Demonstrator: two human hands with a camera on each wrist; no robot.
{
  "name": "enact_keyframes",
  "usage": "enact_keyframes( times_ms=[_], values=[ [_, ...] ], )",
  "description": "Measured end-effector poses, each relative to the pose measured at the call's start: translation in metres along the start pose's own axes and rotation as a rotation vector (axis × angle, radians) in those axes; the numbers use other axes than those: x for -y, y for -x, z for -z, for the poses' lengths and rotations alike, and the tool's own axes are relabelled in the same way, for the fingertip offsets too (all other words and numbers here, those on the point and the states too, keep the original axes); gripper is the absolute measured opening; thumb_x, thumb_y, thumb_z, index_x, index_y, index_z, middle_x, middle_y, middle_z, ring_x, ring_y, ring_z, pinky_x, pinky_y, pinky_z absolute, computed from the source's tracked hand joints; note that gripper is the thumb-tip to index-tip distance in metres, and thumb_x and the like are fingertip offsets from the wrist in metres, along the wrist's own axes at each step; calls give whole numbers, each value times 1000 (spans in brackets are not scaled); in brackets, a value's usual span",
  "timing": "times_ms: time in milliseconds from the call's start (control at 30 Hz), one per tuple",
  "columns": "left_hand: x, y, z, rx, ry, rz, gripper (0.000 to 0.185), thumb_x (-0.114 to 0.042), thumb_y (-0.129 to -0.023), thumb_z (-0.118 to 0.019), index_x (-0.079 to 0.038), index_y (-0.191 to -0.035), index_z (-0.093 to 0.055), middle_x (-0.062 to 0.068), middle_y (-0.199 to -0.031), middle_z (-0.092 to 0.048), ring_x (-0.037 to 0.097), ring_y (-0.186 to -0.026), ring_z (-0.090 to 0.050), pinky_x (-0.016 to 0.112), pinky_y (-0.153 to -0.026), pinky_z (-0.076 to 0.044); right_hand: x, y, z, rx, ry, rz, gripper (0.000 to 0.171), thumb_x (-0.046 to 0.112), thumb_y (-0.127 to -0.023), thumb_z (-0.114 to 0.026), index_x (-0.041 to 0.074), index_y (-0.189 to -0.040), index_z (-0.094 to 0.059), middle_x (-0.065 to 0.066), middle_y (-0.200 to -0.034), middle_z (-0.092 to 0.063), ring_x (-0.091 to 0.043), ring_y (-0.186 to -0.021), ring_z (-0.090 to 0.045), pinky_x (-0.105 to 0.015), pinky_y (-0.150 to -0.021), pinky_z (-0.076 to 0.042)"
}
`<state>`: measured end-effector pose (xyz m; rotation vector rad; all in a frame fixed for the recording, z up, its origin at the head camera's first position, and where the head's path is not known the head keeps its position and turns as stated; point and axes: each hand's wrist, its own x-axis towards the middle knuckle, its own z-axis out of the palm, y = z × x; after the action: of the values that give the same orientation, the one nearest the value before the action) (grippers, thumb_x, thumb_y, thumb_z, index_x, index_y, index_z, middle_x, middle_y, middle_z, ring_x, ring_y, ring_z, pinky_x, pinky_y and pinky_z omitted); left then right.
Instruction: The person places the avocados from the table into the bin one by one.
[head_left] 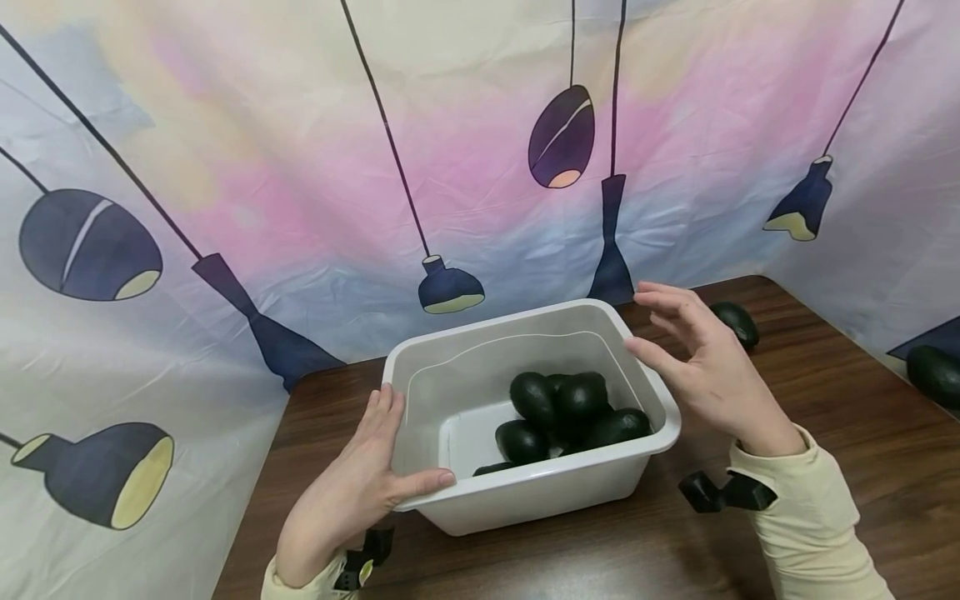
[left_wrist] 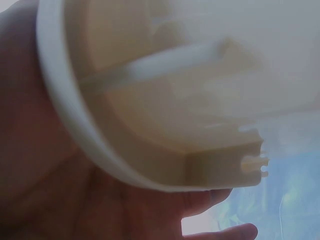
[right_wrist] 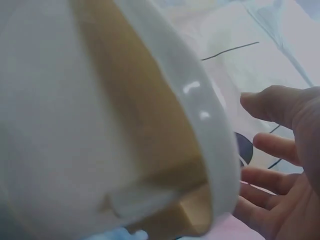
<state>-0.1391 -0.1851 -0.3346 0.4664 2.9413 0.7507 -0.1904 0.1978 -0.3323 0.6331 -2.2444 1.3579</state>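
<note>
A white plastic tub [head_left: 525, 500] stands on the table, holding several dark green avocados [head_left: 581, 398] heaped toward its right side. My left hand [head_left: 352, 471] rests on the tub's left end, its fingers straight along the rim and its thumb on the near rim. In the left wrist view, the palm lies against the underside of the tub's rim [left_wrist: 75, 115]. At the right end, my right hand [head_left: 708, 367] has its fingers spread and loosely bent, holding nothing. Its thumb is at the right rim; whether it touches is unclear. The right wrist view shows the fingers just beside the rim [right_wrist: 220, 125].
Another avocado [head_left: 737, 325] lies on the table behind my right hand, and one more [head_left: 933, 375] is at the table's right edge. The brown wooden table [head_left: 847, 408] backs onto a hanging cloth [head_left: 300, 167] printed with lamps.
</note>
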Motion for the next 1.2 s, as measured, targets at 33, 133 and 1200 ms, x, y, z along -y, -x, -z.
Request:
enact_keyframes(
  times_ms=[33,133,1200],
  values=[
    [0,0,0,0,0,-1,121,-69,-76,-66,8,-152,-12,28,-158,-1,41,-146,2,60,-111,-17,0,0,1,-8,3,4,49,5,-88,-71,13,-134,-55,0,-140,-49,-10,-124,-51,-18,-101,-39],
    [0,0,0,2,0,3,121,-70,-76,-66,8,-152,-12,29,-158,-1,41,-146,2,60,-111,-17,0,0,6,-35,21,1,49,5,-88,-71,15,-133,-56,0,-135,-53,-6,-119,-52,-17,-98,-40],
    [-2,-1,-6,22,33,18,121,-71,-75,-65,3,-154,-11,23,-160,0,37,-147,4,59,-112,-18,-89,37,126,-658,487,-494,46,18,-101,-49,3,-144,-43,-16,-153,-29,-30,-142,-23,-46,-116,-15]
  ],
)
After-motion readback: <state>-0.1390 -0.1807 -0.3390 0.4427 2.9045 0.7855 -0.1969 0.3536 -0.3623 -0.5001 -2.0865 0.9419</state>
